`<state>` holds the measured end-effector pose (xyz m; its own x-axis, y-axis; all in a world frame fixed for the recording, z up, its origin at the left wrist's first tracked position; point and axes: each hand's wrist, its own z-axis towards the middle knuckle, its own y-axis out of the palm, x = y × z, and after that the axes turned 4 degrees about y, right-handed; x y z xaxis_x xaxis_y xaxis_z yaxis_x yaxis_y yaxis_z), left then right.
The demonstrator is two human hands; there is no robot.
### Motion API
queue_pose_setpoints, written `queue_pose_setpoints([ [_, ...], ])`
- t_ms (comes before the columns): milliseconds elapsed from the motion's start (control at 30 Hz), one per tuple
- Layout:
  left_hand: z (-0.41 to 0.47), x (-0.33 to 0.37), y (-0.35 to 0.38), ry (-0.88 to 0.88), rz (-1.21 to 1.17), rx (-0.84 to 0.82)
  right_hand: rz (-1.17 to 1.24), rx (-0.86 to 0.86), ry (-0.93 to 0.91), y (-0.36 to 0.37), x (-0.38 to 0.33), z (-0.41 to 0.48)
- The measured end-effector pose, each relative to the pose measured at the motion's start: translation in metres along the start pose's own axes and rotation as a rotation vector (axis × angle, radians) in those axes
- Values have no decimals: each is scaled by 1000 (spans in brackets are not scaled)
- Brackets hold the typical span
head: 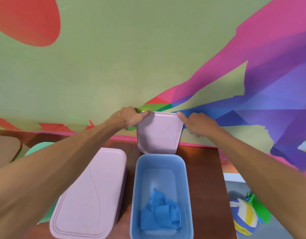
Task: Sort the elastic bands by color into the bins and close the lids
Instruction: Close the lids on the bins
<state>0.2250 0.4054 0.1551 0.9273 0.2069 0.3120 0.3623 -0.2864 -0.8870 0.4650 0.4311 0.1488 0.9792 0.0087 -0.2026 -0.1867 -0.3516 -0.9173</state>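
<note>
We are viewing a painted wall (114,66), matte olive with flat red, pink, purple and blue shapes, filling the upper half of the view. Below it a dark, glossy wooden table (207,187) is carrying the bins.

At left a rounded-rectangular bin is sitting closed under a smooth pale pink lid, the closed lid (90,192). Its near corner is running out of view.

Just beside it the blue bin (161,157), matte plastic with rounded corners, is standing uncovered. The blue elastic bands (160,211), flat and ribbon-like, are lying in a loose heap at its near end.

Behind the blue bin the loose lid (158,133), pink with a grooved border, is standing nearly upright, its lower edge near the bin's far rim.

The left hand (129,118) is gripping the upper left corner of the loose lid, thumb curled over the top edge. The right hand (198,125) is pinching the upper right corner, thumb on the edge, while its other fingers are mostly hidden.

A mint green bin (38,149) is showing only a sliver above the left forearm.

At right, off the table, a blurred ball (243,219) of blue, yellow and white is lying partly behind the right forearm.
</note>
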Motion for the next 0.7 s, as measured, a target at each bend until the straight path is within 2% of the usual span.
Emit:
queue_pose_setpoints([
  [67,4,-2,5,-1,-11,63,115,-29,19,11,-2,6],
  [200,-2,-12,21,-11,-155,64,214,29,24,25,-4,3],
  [300,-20,-18,38,-57,-276,0,287,5,45,35,-3,-13],
  [400,-50,-20,66,-84,-410,-105,519,-58,110,46,2,-38],
  [467,-67,-22,84,-114,-523,-132,560,-80,135,54,8,-56],
  [600,-101,-20,96,-142,-710,-33,565,-84,147,69,21,-92],
  [700,-126,-19,94,-106,-750,29,534,-81,116,75,28,-118],
])
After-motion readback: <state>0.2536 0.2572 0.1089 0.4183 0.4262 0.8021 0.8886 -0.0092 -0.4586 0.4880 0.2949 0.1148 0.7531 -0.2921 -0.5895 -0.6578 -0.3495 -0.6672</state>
